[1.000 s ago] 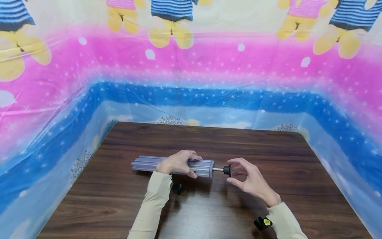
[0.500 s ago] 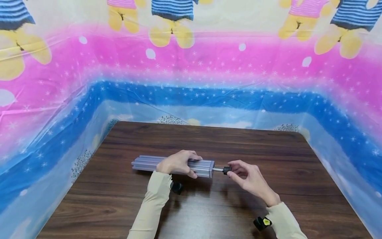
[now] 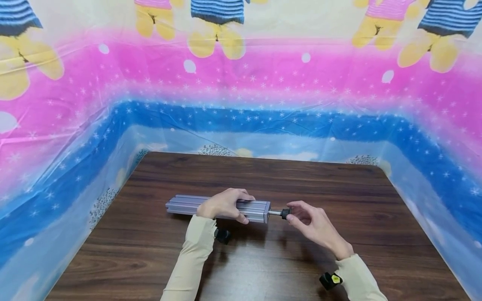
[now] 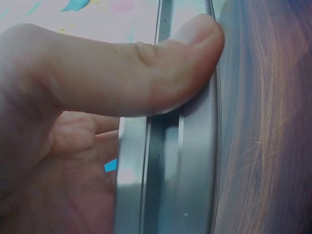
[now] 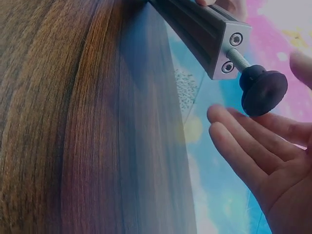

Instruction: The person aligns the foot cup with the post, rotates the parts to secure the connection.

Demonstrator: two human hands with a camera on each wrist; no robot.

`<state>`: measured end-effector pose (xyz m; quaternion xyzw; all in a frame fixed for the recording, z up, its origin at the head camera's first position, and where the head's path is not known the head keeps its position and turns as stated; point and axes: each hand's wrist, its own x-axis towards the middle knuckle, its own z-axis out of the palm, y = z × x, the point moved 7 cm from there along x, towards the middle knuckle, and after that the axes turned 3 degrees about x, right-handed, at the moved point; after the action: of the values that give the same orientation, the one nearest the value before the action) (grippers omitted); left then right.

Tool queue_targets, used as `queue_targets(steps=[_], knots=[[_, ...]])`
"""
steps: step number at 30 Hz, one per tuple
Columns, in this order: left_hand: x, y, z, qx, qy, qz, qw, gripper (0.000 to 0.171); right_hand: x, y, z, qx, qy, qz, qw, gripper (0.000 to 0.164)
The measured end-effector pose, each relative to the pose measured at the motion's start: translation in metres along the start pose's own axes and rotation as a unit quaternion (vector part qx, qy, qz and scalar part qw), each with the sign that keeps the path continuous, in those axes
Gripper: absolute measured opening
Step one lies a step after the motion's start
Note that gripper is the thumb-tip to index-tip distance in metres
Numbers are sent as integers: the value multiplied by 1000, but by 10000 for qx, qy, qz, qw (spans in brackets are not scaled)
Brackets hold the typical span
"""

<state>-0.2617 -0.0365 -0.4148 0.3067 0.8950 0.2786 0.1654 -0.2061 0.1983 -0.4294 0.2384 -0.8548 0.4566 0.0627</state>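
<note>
A grey aluminium profile (image 3: pixel 184 205) with long slots lies sideways across the table. My left hand (image 3: pixel 224 204) grips it near the middle, thumb (image 4: pixel 180 63) on the near slotted face and fingers over the far side. From the right end plate (image 5: pixel 233 29) juts a threaded rod (image 5: pixel 239 59) carrying a black levelling foot (image 5: pixel 265 92). My right hand (image 3: pixel 318 223) is spread around this foot. In the right wrist view its fairly straight fingers pass below the disc, the index finger right at its lower edge, while the thumb stands apart at the frame's right side.
The dark wood-grain table (image 3: pixel 263 175) extends beneath both arms. A printed cloth (image 3: pixel 241 121) in pink and blue hangs behind it and along both sides. Two screws sit in the end plate, above and below the rod. Black camera mounts (image 3: pixel 331 281) are worn on the wrists.
My right hand's fingers and thumb drew in close around the black levelling foot, then shifted only slightly. The left hand and the aluminium profile stayed where they were.
</note>
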Motion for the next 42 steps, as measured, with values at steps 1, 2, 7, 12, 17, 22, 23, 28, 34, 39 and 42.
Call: queue_targets(steps=[1, 2, 7, 12, 17, 22, 23, 28, 34, 39, 42], knots=[[0, 0, 0, -10, 0, -9, 10000, 68, 0, -2, 0, -70, 12, -95, 9999, 39], [-1, 0, -1, -24, 9, -22, 10000, 68, -1, -4, 0, -127, 34, -202, 9997, 43], [-3, 0, -2, -73, 23, -48, 10000, 68, 0, -10, -1, -49, 86, -579, 9983, 51], [-3, 0, -3, -25, 14, -30, 10000, 69, 1, -10, -2, -132, 171, -560, 9982, 41], [-3, 0, -3, 12, 0, -32, 10000, 69, 1, -7, -2, -263, 226, -347, 9988, 27], [-2, 1, -3, 13, 23, -8, 10000, 69, 1, -2, -1, -90, 143, 40, 9998, 24], [-2, 1, -3, 21, 35, -5, 10000, 69, 1, -1, -1, -62, 119, 119, 9998, 25], [-3, 1, -2, 8, 45, -2, 10000, 68, 0, 2, 0, -113, -24, 310, 9995, 31], [-3, 2, -2, -54, 57, 60, 10000, 67, -3, -6, -3, -473, 123, -368, 9981, 54], [-3, 2, -2, -27, 44, 52, 10000, 68, -2, -12, -4, -176, 163, -777, 9967, 56], [-3, 2, -2, 2, 23, 8, 10000, 68, -2, -15, -4, 16, 198, -843, 9962, 51]])
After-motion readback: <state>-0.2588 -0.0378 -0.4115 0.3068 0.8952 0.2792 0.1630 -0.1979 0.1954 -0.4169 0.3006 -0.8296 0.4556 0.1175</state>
